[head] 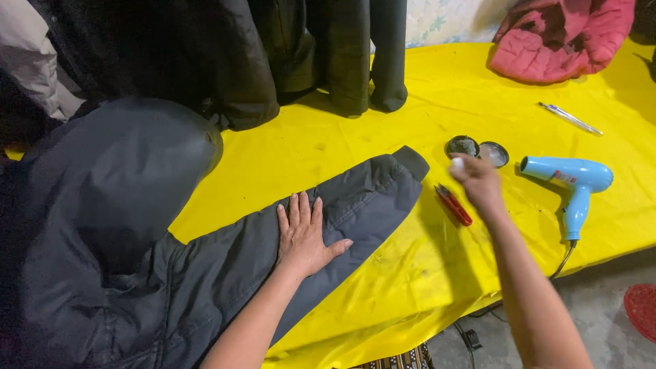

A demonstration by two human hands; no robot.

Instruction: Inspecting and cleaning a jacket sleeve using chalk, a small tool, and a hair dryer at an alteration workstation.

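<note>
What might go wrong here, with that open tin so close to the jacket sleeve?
The right hand holds something small and white above the open tin, so whatever it carries might drip onto the yellow cloth. The left hand presses the dark sleeve flat; if it slips, the sleeve may shift. The red snips lie right under the right wrist and might nick it.

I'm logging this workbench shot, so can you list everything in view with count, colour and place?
Jacket: one, dark grey, lying at left, sleeve stretched across the table.
Table cover: one, yellow, spread over the table.
Hanging garments: several, black, at the top.
Quilted garment: one, pink, top right.
Tins: two, round, dark, open, centre right.
Hair dryer: one, light blue, at right.
Snips: one, red, beside the cuff.
Pen: one, silvery, upper right.
Left hand: flat on the sleeve.
Right hand: raised, pinching something small and white.
</note>
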